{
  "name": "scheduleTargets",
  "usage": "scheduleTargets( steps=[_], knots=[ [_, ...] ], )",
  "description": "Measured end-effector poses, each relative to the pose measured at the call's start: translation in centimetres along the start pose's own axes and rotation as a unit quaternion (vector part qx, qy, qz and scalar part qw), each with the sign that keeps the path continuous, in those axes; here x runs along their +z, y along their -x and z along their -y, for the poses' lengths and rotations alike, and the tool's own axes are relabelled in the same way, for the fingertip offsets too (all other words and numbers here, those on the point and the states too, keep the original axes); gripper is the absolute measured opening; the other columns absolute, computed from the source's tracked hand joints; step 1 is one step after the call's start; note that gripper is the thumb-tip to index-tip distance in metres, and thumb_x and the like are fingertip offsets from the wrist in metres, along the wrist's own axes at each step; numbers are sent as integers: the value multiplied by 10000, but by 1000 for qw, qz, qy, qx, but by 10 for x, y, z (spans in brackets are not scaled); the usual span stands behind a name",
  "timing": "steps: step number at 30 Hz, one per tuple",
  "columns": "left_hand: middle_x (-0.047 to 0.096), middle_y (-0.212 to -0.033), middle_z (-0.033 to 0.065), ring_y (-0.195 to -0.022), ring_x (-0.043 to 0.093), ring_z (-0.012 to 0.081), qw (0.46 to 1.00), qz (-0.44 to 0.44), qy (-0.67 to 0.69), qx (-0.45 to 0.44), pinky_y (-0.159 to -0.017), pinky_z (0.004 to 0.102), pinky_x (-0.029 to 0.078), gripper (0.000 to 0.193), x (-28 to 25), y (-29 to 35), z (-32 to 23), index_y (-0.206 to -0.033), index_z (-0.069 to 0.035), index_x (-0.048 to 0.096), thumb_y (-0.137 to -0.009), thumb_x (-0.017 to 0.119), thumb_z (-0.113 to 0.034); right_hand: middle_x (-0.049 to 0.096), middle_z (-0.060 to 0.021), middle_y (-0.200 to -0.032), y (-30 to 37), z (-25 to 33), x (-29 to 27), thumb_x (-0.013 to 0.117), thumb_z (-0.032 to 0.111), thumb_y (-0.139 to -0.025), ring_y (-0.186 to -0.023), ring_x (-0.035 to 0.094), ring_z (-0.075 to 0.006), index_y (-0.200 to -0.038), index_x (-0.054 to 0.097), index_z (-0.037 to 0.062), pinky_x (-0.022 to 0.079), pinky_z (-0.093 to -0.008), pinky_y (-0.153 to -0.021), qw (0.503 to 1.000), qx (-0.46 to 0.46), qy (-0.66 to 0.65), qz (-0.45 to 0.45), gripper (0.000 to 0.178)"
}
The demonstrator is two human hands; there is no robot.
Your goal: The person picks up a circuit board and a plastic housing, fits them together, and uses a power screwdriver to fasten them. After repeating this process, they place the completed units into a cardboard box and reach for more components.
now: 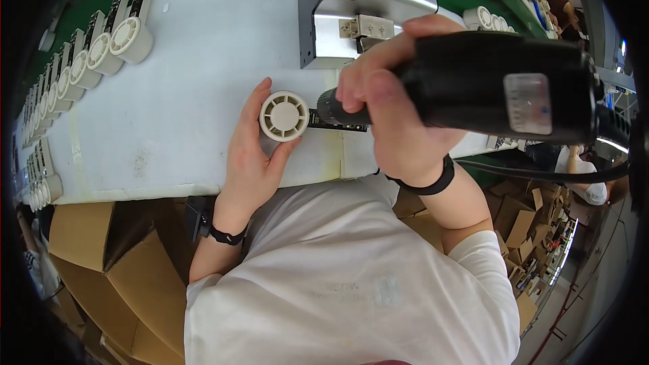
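Note:
In my left hand [249, 162] is a round white vented cap [284, 116], gripped at its side between thumb and fingers. A narrow dark circuit board [353, 128] runs rightward from the cap, partly covered by the tool above it. My right hand [409, 128] is wrapped round a black electric screwdriver [483, 84], which lies nearly level with its ribbed nose pointing left over the board. Whether the screwdriver's tip touches anything cannot be made out.
Rows of white caps with circuit boards [101, 54] line the table's left side. A silver and black machine [368, 3] stands at the back. More white caps [478, 18] sit at the far right. An open cardboard box [122, 263] is below the table [196, 47]; a cable [541, 176] trails right.

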State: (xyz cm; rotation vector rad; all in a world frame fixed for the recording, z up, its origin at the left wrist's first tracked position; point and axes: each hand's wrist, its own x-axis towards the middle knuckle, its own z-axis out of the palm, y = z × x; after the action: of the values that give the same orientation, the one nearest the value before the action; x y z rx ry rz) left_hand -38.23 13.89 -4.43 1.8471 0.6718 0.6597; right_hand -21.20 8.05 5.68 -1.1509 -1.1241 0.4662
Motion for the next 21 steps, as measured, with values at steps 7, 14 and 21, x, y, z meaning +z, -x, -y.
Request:
scheduleTargets(
  steps=[7, 14, 21],
  knots=[
    [421, -1374, 198, -1229, 462, 351, 1000, 8, 13, -13, -1006, 389, 397, 663, 0, 1, -1, -1341, 35, 351, -759, 666, -11, 558, -99, -720, 3, -10, 5, 543, -27, -846, -567, 525, -176, -1206, 326, -6, 485, -343, -574, 999, 3, 35, 9, 420],
    [430, -1365, 194, -1213, 474, 347, 1000, 8, 13, -11, -992, 386, 406, 662, 1, 1, 1, -1340, 31, 357, -754, 664, -6, 576, -108, -729, 4, -20, 3, 534, -52, -834, -577, 541, -161, -1142, 351, -14, 492, -321, -566, 996, -36, 72, 37, 361],
    [451, -1346, 182, -1186, 496, 339, 1000, 1, -31, 5, -973, 384, 419, 657, 0, 2, -1, -1337, 24, 364, -757, 669, -13, 579, -101, -732, 1, -8, 7, 531, -79, -808, -595, 556, -146, -1100, 361, -32, 499, -291, -572, 982, -42, 147, 112, 341]
  ],
)
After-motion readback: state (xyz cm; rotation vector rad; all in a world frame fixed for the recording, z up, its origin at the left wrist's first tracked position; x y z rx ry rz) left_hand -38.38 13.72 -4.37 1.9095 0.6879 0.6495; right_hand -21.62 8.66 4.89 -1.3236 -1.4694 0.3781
